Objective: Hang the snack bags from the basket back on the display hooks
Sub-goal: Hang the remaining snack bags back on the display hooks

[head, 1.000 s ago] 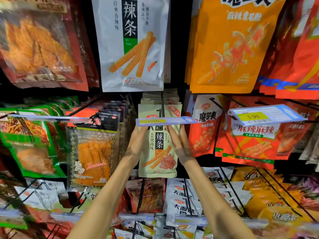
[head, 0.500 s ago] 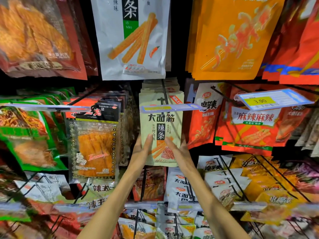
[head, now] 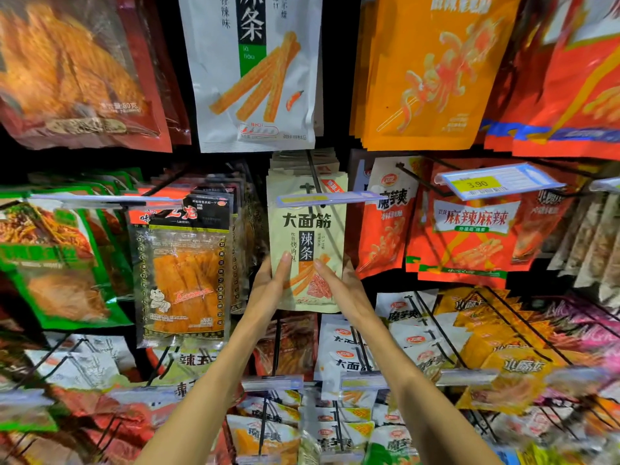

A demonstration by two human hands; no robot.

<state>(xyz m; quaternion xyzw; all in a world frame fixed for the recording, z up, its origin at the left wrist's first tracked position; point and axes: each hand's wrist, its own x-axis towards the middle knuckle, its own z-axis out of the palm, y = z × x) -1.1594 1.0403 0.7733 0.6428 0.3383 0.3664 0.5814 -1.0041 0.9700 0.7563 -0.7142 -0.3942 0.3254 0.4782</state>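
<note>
At the centre of the frame a pale cream snack bag, printed with dark characters and orange strips, hangs on a hook. The left hand and right hand pinch its lower edges, fingers closed on it.

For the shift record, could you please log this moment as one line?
stage: hanging | item: pale green snack bag on hook | left hand: on bag's lower left edge | right hand: on lower right edge | basket: out of view

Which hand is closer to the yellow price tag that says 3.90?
Right. The right hand is on the pale green snack bag, below and left of the yellow price tag. The left hand holds the bag's far side, farther away.
</note>
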